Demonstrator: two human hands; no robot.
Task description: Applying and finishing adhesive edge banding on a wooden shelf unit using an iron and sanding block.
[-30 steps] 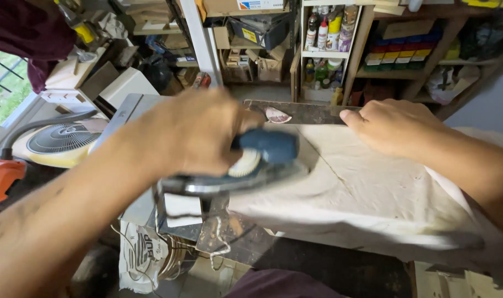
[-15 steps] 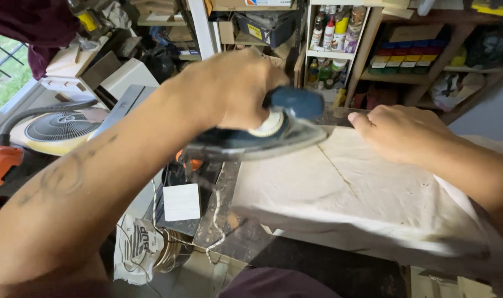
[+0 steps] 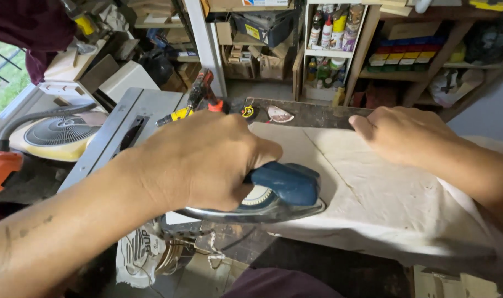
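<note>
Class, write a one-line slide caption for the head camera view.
Left hand grips a blue iron on cream cloth; right hand presses the cloth flat.

Cloth surface: the pale cloth [image 3: 395, 193] on the table [image 3: 312, 113] lies flat and bare between my left hand [image 3: 207, 160] and my right hand [image 3: 409, 135]; a hand could pass there.
Near left: the blue iron [image 3: 279, 193] under my left hand blocks the cloth's near-left corner.
Far edge: a small pale scrap [image 3: 279, 115] and a yellow-black item [image 3: 247, 112] lie on the bare table strip.
Left side: I see a red-handled tool [image 3: 202, 91] and a grey saw top [image 3: 124, 129] crowding that side.
Beyond: shelves [image 3: 373, 49] close off the far side.
</note>
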